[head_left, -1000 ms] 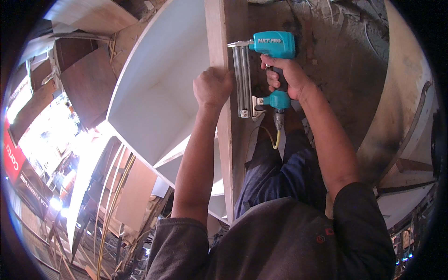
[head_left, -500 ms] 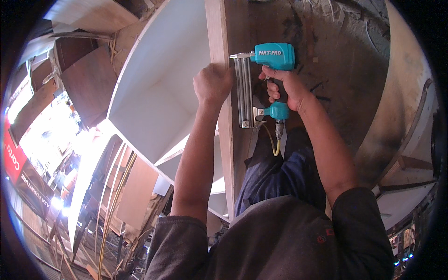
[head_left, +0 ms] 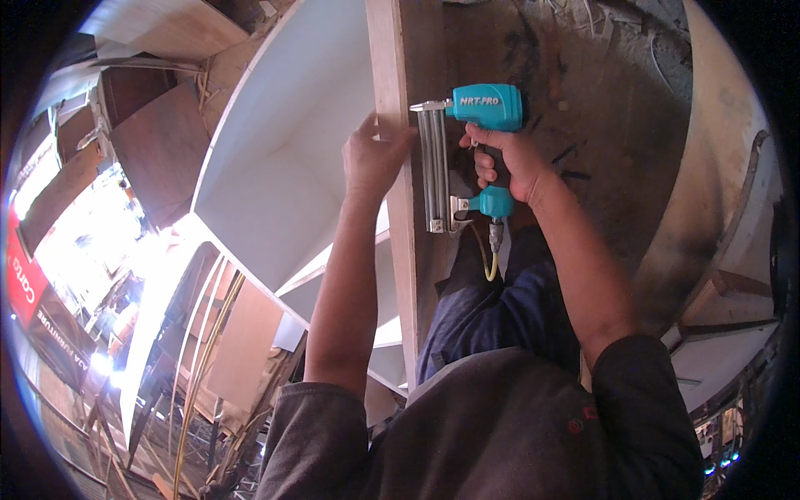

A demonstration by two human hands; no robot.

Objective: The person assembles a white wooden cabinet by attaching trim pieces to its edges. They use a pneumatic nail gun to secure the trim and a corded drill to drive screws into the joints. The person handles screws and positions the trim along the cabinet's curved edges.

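Observation:
My right hand point(head_left: 510, 162) grips the dark handle of a teal pneumatic nail gun point(head_left: 488, 107), index finger at the trigger. Its silver magazine point(head_left: 433, 171) runs down beside a long wooden board point(head_left: 403, 250). The nose points left and is at the board's right side; whether it touches is hard to tell. Just left of the nose, my left hand point(head_left: 375, 167) straddles the board's edge, thumb toward the gun and fingers on the white side. The fingertips are partly hidden. A white-faced cabinet point(head_left: 283, 167) with inner panels extends left from the board.
A yellow air hose point(head_left: 492, 268) hangs from the gun's base near my legs. At right stands a curved-looking pale panel point(head_left: 708, 167). Wooden sheets point(head_left: 162, 146) and thin strips point(head_left: 200, 350) lie at left, beside a bright opening. Debris point(head_left: 617, 21) lies along the far floor.
The nail gun and my right hand have shifted slightly down along the board. My left hand has loosened from a fist, with thumb and fingers now spread across the board's edge.

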